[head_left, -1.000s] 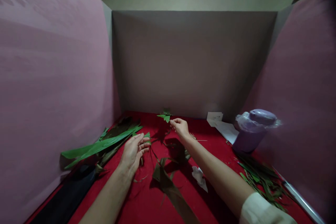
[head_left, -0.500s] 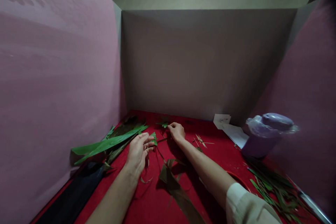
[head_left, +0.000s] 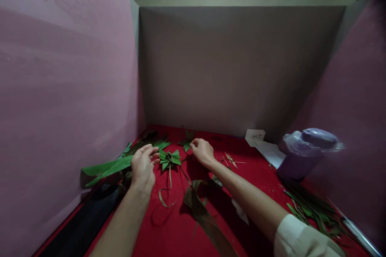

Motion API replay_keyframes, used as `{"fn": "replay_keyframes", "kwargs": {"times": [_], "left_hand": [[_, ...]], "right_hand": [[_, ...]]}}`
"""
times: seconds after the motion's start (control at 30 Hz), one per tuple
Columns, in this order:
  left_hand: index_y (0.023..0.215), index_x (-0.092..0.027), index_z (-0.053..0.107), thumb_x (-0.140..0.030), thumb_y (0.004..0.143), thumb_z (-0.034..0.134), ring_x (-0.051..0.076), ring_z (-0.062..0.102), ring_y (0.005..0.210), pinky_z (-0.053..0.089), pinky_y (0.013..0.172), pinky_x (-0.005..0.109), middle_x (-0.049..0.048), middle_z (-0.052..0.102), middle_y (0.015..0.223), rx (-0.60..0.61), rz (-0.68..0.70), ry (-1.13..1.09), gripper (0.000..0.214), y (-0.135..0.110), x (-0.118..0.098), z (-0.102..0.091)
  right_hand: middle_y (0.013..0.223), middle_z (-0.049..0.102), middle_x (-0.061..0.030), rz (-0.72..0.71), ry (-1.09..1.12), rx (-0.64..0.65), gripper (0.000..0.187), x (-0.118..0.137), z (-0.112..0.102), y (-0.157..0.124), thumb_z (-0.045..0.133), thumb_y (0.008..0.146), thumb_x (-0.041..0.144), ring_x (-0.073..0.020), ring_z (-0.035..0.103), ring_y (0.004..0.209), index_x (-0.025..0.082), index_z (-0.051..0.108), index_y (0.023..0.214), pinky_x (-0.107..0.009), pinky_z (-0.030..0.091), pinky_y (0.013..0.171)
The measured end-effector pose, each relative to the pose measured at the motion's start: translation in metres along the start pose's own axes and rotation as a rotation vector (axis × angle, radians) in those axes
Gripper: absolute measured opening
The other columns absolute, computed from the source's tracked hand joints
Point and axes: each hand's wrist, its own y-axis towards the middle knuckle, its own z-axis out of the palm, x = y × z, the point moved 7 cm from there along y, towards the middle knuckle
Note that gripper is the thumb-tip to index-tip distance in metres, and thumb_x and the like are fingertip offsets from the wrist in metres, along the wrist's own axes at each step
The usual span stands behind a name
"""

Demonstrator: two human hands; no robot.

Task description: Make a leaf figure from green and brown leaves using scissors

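Observation:
A star-shaped piece of folded green leaf [head_left: 169, 160] lies on the red cloth [head_left: 169, 233], a curling pale strip trailing from it towards me. Just left of that star, my left hand [head_left: 144, 166] is open, fingers loosely bent and apart, in front of the long green leaves [head_left: 110, 168]. My right hand [head_left: 202, 152] is closed, thumb and fingertips pinched together beside a second green folded leaf piece [head_left: 186, 145]. What the pinch holds, if anything, is too small to make out. Several thin wooden sticks [head_left: 231, 160] lie right of my right hand.
A wide brownish-green leaf strip [head_left: 208, 221] lies in front. On the right stand a purple bin [head_left: 300, 164] with a plastic liner, white papers [head_left: 269, 154] and a heap of leaf strips [head_left: 316, 211]. A dark long object [head_left: 87, 217] lies left. Walls enclose three sides.
My left hand has moved left, away from the star-shaped leaf piece, which now shows whole on the cloth. My right hand has shifted slightly left, still pinched.

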Motion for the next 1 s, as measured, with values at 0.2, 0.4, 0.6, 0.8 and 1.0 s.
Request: {"fn": "replay_keyframes", "kwargs": {"times": [0.2, 0.4, 0.6, 0.8, 1.0], "left_hand": [[0.074, -0.016, 0.055, -0.009, 0.063, 0.056, 0.009, 0.054, 0.046, 0.039, 0.045, 0.020, -0.0009, 0.062, 0.060, -0.019, -0.002, 0.028, 0.013, 0.002, 0.001, -0.002], [0.074, -0.016, 0.055, -0.007, 0.059, 0.057, 0.010, 0.054, 0.045, 0.039, 0.045, 0.020, -0.0006, 0.062, 0.059, -0.013, -0.021, 0.048, 0.017, 0.002, 0.005, 0.000], [0.073, -0.016, 0.056, -0.006, 0.055, 0.059, 0.009, 0.053, 0.045, 0.039, 0.045, 0.020, -0.0007, 0.063, 0.059, -0.012, -0.019, 0.063, 0.020, 0.003, 0.005, 0.000], [0.075, -0.016, 0.057, -0.009, 0.055, 0.061, 0.009, 0.052, 0.046, 0.038, 0.044, 0.019, -0.0014, 0.062, 0.061, -0.014, 0.056, 0.072, 0.021, 0.004, 0.000, -0.002], [0.075, -0.016, 0.060, -0.017, 0.060, 0.063, 0.006, 0.049, 0.046, 0.035, 0.043, 0.017, -0.0035, 0.060, 0.060, 0.026, 0.225, 0.073, 0.015, -0.003, -0.011, 0.004]], "right_hand": [[0.067, 0.067, -0.0041, -0.085, 0.059, 0.130, 0.029, 0.027, 0.007, -0.021, 0.061, 0.074, 0.046, -0.0190, 0.061, 0.069, 0.021, 0.065, 0.061, -0.025, 0.036, 0.056], [0.066, 0.065, -0.0113, 0.055, 0.086, 0.125, 0.043, 0.027, 0.017, -0.026, 0.061, 0.068, 0.059, -0.0266, 0.062, 0.075, 0.018, 0.058, 0.054, -0.030, 0.037, 0.058], [0.069, 0.061, -0.0018, 0.124, 0.279, 0.249, 0.027, 0.028, 0.048, -0.016, 0.061, 0.079, 0.039, -0.0144, 0.059, 0.066, 0.014, 0.060, 0.070, -0.027, 0.045, 0.059], [0.066, 0.054, 0.0034, 0.066, 0.591, 0.272, 0.020, 0.038, 0.043, -0.020, 0.054, 0.087, 0.030, -0.0062, 0.049, 0.049, 0.012, 0.057, 0.082, -0.019, 0.042, 0.045], [0.050, 0.047, 0.0059, -0.055, 0.837, 0.118, 0.026, 0.047, 0.007, -0.028, 0.063, 0.072, 0.039, -0.0056, 0.040, 0.042, 0.015, 0.056, 0.067, -0.018, 0.029, 0.041]]}}
